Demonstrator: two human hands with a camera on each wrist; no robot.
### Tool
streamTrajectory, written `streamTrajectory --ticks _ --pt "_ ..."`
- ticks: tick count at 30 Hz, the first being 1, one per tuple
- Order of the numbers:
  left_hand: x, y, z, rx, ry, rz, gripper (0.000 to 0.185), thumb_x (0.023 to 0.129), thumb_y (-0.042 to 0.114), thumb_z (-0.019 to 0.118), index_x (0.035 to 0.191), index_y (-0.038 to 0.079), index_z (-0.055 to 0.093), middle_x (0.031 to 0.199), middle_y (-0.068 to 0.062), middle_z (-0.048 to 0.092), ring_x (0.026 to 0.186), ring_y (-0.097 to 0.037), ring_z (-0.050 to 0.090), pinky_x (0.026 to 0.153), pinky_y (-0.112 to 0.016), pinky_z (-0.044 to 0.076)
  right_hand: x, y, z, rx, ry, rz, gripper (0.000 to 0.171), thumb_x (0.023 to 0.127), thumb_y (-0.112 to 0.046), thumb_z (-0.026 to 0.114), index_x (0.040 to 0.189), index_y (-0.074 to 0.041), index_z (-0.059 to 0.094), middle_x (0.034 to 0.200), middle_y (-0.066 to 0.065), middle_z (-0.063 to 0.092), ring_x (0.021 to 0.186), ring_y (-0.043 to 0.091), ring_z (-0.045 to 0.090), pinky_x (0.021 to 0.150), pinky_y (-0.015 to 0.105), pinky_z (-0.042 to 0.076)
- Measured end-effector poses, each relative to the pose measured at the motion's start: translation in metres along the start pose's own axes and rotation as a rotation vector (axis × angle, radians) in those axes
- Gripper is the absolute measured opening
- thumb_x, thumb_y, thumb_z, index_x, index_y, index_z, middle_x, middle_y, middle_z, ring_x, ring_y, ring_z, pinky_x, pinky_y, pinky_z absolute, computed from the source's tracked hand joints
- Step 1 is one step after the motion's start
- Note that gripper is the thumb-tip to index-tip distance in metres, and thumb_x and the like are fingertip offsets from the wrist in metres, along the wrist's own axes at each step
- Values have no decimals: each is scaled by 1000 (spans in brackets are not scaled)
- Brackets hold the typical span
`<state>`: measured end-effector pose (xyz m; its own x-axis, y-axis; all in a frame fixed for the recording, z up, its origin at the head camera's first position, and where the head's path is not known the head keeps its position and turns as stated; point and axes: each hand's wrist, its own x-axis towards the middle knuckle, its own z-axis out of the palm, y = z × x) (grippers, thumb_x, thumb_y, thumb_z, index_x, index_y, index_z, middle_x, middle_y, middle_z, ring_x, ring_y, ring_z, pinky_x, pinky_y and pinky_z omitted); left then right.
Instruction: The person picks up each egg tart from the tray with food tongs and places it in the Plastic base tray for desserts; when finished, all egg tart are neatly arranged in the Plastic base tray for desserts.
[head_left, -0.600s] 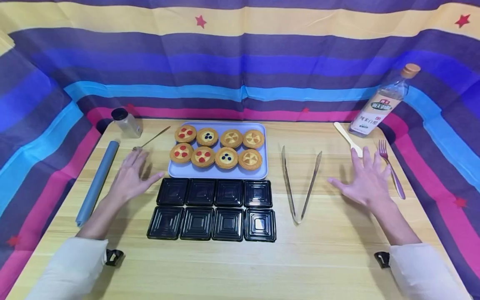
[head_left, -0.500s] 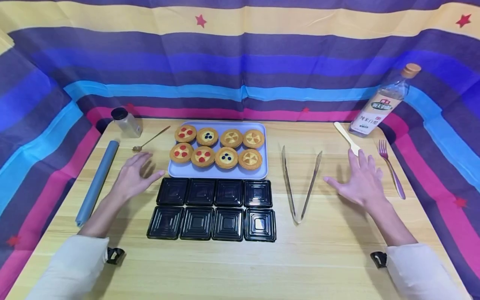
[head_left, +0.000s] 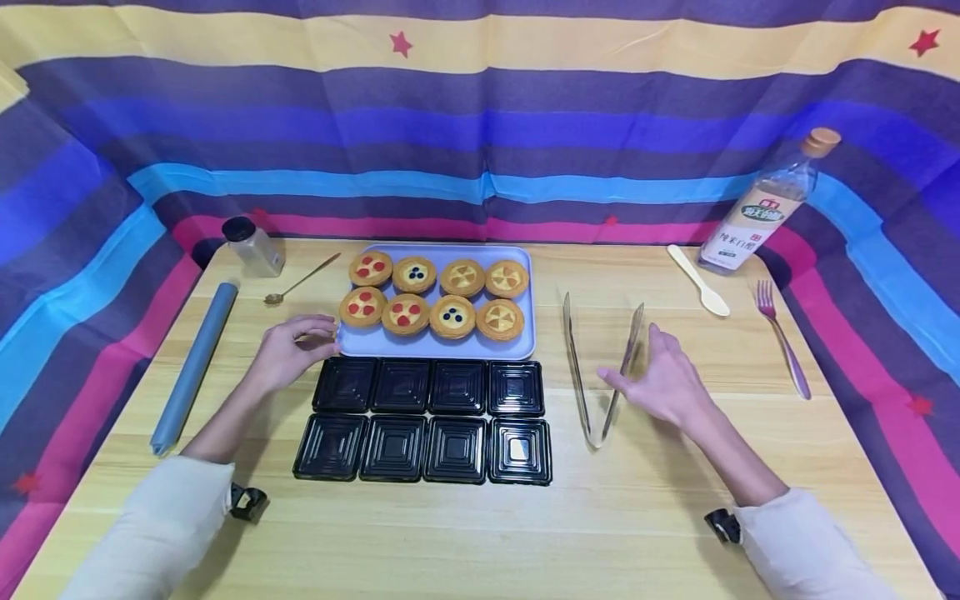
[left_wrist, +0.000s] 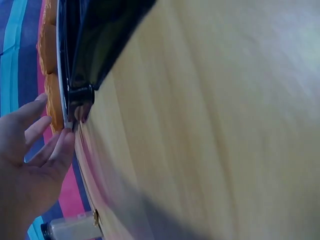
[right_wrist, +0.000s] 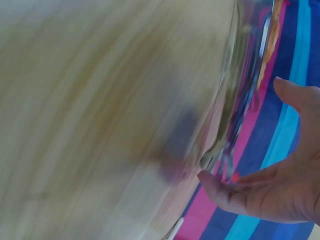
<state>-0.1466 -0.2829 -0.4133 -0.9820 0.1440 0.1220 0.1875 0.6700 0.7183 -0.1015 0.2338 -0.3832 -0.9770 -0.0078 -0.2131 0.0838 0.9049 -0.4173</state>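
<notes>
"How many things are your hands near?"

"One each. My left hand (head_left: 292, 354), fingers loosely bent and gripping nothing, is at the near left corner of one pale purple tray (head_left: 465, 348); I cannot tell whether it touches. My right hand (head_left: 663, 379) grips nothing either, thumb and fingers apart at the right arm of one pair of tongs (head_left: 577, 367), lying spread in a V to the right of the tray."

"And the food?"

"Eight tarts (head_left: 453, 317) on the tray, two rows of four: three red-spotted, two blue-dotted, three with wedges. Nearer me, eight black containers (head_left: 393, 446), also two rows of four."

"What else?"

"Left: one grey-blue roll (head_left: 197, 367), one dark-capped jar (head_left: 257, 250), one metal spoon (head_left: 307, 277). Right: one cream spoon (head_left: 697, 279), one fork (head_left: 782, 333), one bottle (head_left: 757, 212)."

"The surroundings?"

"A pale wooden table (head_left: 450, 533), with striped, red-starred cloth (head_left: 480, 142) behind and on both sides."
</notes>
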Motion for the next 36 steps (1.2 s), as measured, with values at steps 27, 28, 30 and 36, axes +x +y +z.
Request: streamTrajectory --ticks 27,28,30,36 --pt "11 9 1 14 -100 -266 28 85 17 71 107 0 69 99 -19 70 73 3 59 67 -16 47 1 -38 30 16 -56 112 129 73 -64 68 141 21 -1 65 16 56 48 17 46 43 30 43" --pt "11 8 1 12 -100 -265 28 85 17 71 107 0 69 99 -19 71 73 3 59 67 -16 47 1 -38 30 20 -58 112 128 74 -63 68 141 21 0 55 6 49 44 12 38 39 26 36" --pt "11 8 1 8 -103 -263 29 85 16 71 107 -1 68 99 -19 71 72 4 59 67 -15 47 1 -38 30 24 -59 105 126 75 -61 69 140 22 2 48 -5 37 40 8 30 37 23 30" --pt "12 8 2 -1 -108 -271 28 85 15 70 108 -2 68 101 -21 70 73 4 58 67 -15 48 1 -37 30 56 -55 110 117 77 -53 70 139 24 8 50 -3 38 41 8 31 37 24 32"
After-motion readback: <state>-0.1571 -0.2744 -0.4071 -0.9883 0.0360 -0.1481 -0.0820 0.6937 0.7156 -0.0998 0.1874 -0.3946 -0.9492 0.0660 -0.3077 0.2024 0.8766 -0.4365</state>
